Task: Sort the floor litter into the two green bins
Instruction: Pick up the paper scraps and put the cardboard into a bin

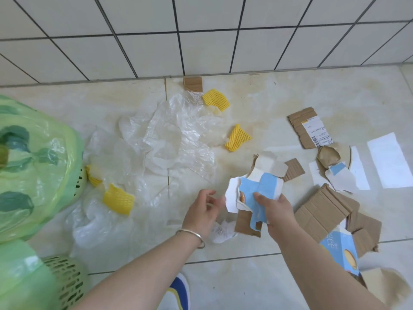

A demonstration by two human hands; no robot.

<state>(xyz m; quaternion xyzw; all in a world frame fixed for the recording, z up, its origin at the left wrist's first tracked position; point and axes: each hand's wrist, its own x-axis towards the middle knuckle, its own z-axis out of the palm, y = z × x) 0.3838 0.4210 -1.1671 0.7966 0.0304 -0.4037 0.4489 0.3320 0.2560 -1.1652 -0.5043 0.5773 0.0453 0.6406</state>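
My right hand grips a bundle of torn blue-and-white carton and brown cardboard pieces held above the floor. My left hand, with a bangle on its wrist, hovers just left of the bundle, fingers apart and empty. Two green bins lined with green bags stand at the left: one at mid-left, the other at the bottom left corner. Yellow foam nets and crumpled clear plastic bags lie on the tiles.
Brown cardboard sheets and a labelled piece lie at the right, with a blue carton scrap and a white-blue scrap. A crumpled receipt lies under my hands. A tiled wall bounds the far side. My shoe shows below.
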